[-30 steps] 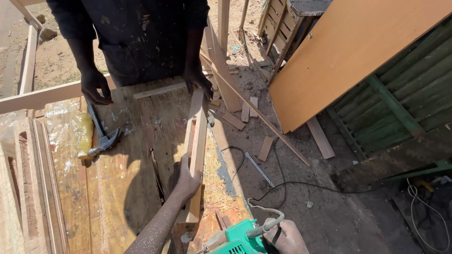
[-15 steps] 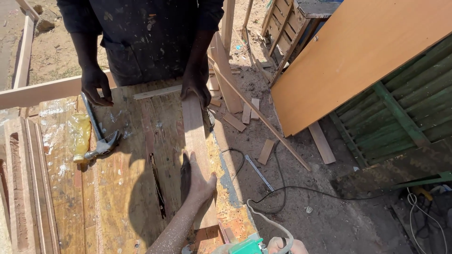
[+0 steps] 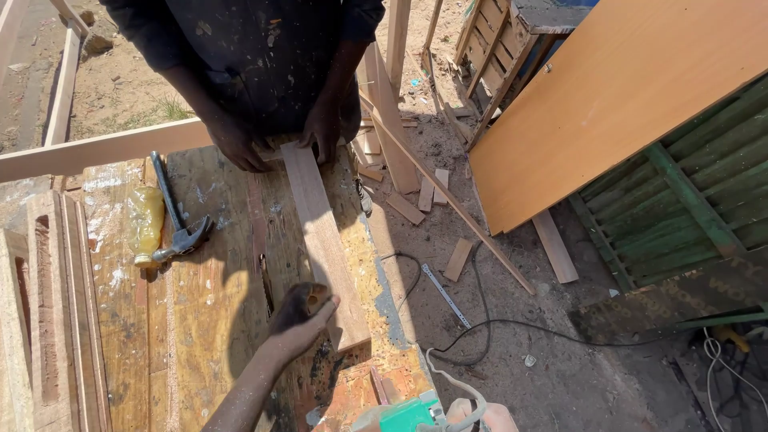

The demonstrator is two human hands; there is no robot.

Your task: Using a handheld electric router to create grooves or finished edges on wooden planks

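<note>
One flat wooden plank (image 3: 324, 240), long, pale and smooth-faced, lies lengthwise on the worktop (image 3: 200, 320), a rough sheet of yellowish chipboard stained with paint and glue. The wearer's left hand (image 3: 300, 316) rests at the plank's near end, fingers laid against its left edge, loosely curled rather than clamped around it. The right hand (image 3: 480, 416) shows only partly at the bottom edge, beside one green power tool (image 3: 408, 416) with a pale cord; whether its grip is closed cannot be told.

A second person in dark, paint-flecked clothing stands across the worktop. That person's two hands (image 3: 320, 132) press on the far end of the plank and on the board beside it.

One claw hammer (image 3: 176, 216) with a dark handle lies left of the plank, its metal head touching one crumpled yellow plastic bottle (image 3: 144, 224). One long pale batten (image 3: 96, 150) crosses the far edge of the worktop.

On the sandy ground to the right lie several short wood offcuts, one metal ruler (image 3: 446, 294) and one black cable (image 3: 512, 328). One large smooth orange board (image 3: 624, 104) leans against green corrugated sheeting (image 3: 688, 208).
</note>
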